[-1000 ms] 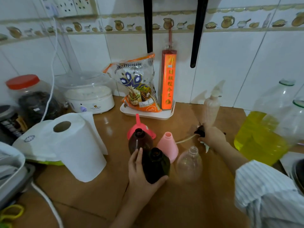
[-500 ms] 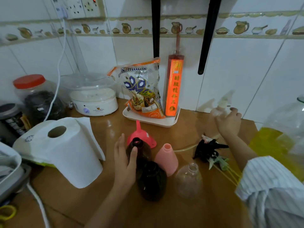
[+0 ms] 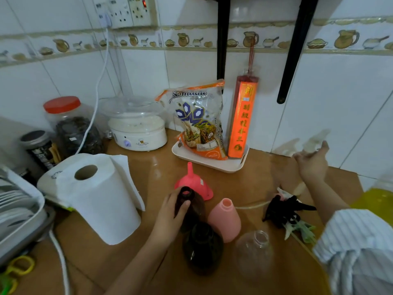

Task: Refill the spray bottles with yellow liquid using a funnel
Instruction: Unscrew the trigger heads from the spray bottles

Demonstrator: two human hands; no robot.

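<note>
**Moving a hand to the back brown bottle**

Reaching in from 6 o'clock, the left hand (image 3: 170,213) now curls around the neck of the back brown bottle (image 3: 190,206). A second ago it held the front brown bottle (image 3: 202,248), which now stands alone. The right hand (image 3: 312,165) let go of the black spray tops (image 3: 285,209) and went up to 3 o'clock. Its fingers are spread, just by a blurry white sprayer (image 3: 314,141); I cannot tell if it holds it.

So all the bottles look open and ready, but nothing is filled yet. The pink funnel (image 3: 194,184) lies upside down just behind the brown bottle. The yellow liquid jug (image 3: 376,201) peeks in at the right edge.

On the surface (image 3: 102,269), the pink bottle (image 3: 225,220) and clear bottle (image 3: 254,250) stand close beside the brown ones and could get knocked. A paper towel roll (image 3: 100,196) stands at 9 o'clock.
</note>
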